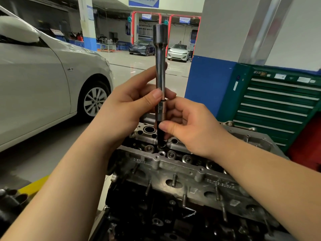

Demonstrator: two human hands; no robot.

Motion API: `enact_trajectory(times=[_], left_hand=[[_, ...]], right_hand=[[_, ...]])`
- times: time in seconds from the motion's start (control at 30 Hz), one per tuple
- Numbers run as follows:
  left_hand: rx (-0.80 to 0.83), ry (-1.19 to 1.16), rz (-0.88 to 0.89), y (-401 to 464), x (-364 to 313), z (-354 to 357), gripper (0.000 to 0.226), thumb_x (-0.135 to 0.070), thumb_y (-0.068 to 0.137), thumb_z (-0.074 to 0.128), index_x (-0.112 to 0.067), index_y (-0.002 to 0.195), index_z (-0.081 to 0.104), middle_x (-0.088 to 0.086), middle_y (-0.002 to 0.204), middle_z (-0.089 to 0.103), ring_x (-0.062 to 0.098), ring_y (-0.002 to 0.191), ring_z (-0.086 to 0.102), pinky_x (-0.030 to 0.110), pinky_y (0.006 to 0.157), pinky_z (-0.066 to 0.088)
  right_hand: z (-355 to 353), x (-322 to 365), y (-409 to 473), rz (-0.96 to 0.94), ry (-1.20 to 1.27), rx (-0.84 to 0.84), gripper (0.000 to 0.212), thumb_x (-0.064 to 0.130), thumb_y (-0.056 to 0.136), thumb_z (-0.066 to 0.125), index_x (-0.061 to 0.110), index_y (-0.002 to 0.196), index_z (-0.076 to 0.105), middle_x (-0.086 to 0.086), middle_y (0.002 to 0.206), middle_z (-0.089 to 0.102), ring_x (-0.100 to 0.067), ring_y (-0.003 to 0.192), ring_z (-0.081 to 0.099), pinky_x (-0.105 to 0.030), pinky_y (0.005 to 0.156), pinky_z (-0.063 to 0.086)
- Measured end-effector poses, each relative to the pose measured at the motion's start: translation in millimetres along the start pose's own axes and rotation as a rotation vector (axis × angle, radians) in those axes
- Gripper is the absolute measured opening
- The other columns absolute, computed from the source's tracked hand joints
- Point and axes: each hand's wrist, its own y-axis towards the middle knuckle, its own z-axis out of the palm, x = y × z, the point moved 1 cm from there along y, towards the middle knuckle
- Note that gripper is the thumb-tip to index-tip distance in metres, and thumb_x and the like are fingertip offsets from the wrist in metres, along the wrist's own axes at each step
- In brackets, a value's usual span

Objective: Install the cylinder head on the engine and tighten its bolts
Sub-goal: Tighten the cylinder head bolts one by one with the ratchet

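Head view: left hand (128,108) grips the upright long steel extension bar (160,63), right hand (189,126) pinches its black socket end (160,134) above the grey aluminium cylinder head (182,169).

Just two bare forearms here, no sleeves, gloves, watch or rings anywhere, left hand (132,103) and right hand (189,126) both with short, plain trimmed nails.
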Motion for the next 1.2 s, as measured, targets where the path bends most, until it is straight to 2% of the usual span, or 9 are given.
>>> enact_trajectory(times=[0.2, 0.43, 0.53, 0.67, 0.8, 0.97, 1.03, 1.13, 1.2], left_hand=[[0.019, 0.000, 0.013, 2.4, -1.8, -4.1, 0.055, -0.012, 0.098, 0.063, -0.011, 0.152, 0.050, 0.013, 0.110, 0.079, 0.027, 0.104, 0.076, 0.033, 0.090, 0.059], [-0.011, 0.015, 0.009, 2.7, -1.3, 1.9, 0.054, -0.013, 0.094, 0.067, -0.011, 0.146, 0.056, 0.009, 0.107, 0.081, 0.023, 0.102, 0.077, 0.030, 0.088, 0.060], [-0.029, 0.054, 0.017, 2.6, -3.6, 6.8, 0.046, -0.008, 0.095, 0.070, -0.013, 0.140, 0.061, 0.007, 0.105, 0.081, 0.022, 0.103, 0.078, 0.028, 0.089, 0.060], [-0.055, 0.116, 0.028, 4.4, -0.9, 13.6, 0.038, -0.006, 0.097, 0.070, -0.014, 0.134, 0.065, 0.008, 0.105, 0.081, 0.022, 0.103, 0.077, 0.038, 0.097, 0.061], [-0.086, 0.114, -0.017, 7.0, 0.8, 15.7, 0.033, -0.004, 0.099, 0.067, -0.014, 0.130, 0.067, 0.007, 0.101, 0.081, 0.017, 0.098, 0.078, 0.032, 0.092, 0.061], [-0.171, 0.145, 0.012, 9.9, 0.7, 15.3, 0.022, -0.015, 0.092, 0.079, -0.021, 0.113, 0.078, 0.005, 0.093, 0.077, 0.015, 0.085, 0.072, 0.039, 0.087, 0.061], [-0.224, 0.135, 0.048, 11.3, -0.4, 15.9, 0.029, -0.015, 0.086, 0.083, -0.026, 0.112, 0.080, 0.014, 0.086, 0.070, 0.018, 0.079, 0.068, 0.044, 0.085, 0.061], [-0.224, 0.148, 0.078, 12.5, -2.5, 13.7, 0.033, -0.012, 0.086, 0.081, -0.022, 0.116, 0.077, 0.019, 0.090, 0.074, 0.024, 0.081, 0.074, 0.042, 0.083, 0.064], [-0.171, 0.152, 0.058, 12.1, -3.5, 12.0, 0.030, -0.010, 0.091, 0.075, -0.017, 0.120, 0.075, 0.014, 0.094, 0.078, 0.028, 0.091, 0.077, 0.042, 0.086, 0.064]], right_hand=[[-1.9, 0.3, -1.0, -0.029, -0.017, 0.016, 0.030, 0.022, 0.083, 0.072, 0.039, 0.107, 0.065, 0.008, 0.107, 0.077, -0.011, 0.108, 0.072, -0.046, 0.104, 0.055], [-4.4, -1.9, -2.4, -0.014, -0.030, 0.013, 0.032, 0.021, 0.084, 0.071, 0.043, 0.107, 0.063, 0.018, 0.105, 0.076, -0.010, 0.109, 0.072, -0.047, 0.104, 0.055], [-6.6, -2.1, -4.3, -0.016, -0.037, 0.011, 0.036, 0.021, 0.085, 0.069, 0.051, 0.103, 0.063, 0.022, 0.105, 0.074, -0.007, 0.111, 0.071, -0.045, 0.105, 0.055], [-10.0, -5.9, -5.7, -0.019, -0.004, 0.016, 0.038, 0.010, 0.090, 0.070, 0.038, 0.114, 0.061, 0.012, 0.113, 0.075, -0.007, 0.115, 0.070, -0.038, 0.105, 0.055], [-9.7, -7.3, -5.9, 0.002, 0.044, 0.021, 0.036, 0.007, 0.089, 0.072, 0.031, 0.113, 0.063, 0.008, 0.111, 0.077, -0.009, 0.111, 0.072, -0.030, 0.099, 0.057], [-6.0, -8.9, -4.1, 0.035, -0.034, -0.012, 0.032, 0.028, 0.079, 0.079, 0.030, 0.105, 0.061, 0.014, 0.095, 0.075, -0.009, 0.094, 0.073, -0.040, 0.095, 0.058], [-5.4, -7.8, -4.8, 0.032, -0.066, -0.036, 0.033, 0.034, 0.077, 0.082, 0.032, 0.102, 0.061, 0.013, 0.090, 0.074, -0.009, 0.087, 0.071, -0.044, 0.088, 0.059], [-5.6, -4.2, -6.1, 0.044, -0.098, -0.013, 0.032, 0.039, 0.081, 0.079, 0.034, 0.110, 0.067, 0.011, 0.101, 0.075, -0.010, 0.098, 0.071, -0.047, 0.092, 0.056], [-6.8, -2.3, -6.6, 0.059, -0.095, 0.038, 0.024, 0.030, 0.089, 0.076, 0.031, 0.113, 0.072, 0.009, 0.109, 0.077, -0.010, 0.107, 0.071, -0.048, 0.102, 0.053]])
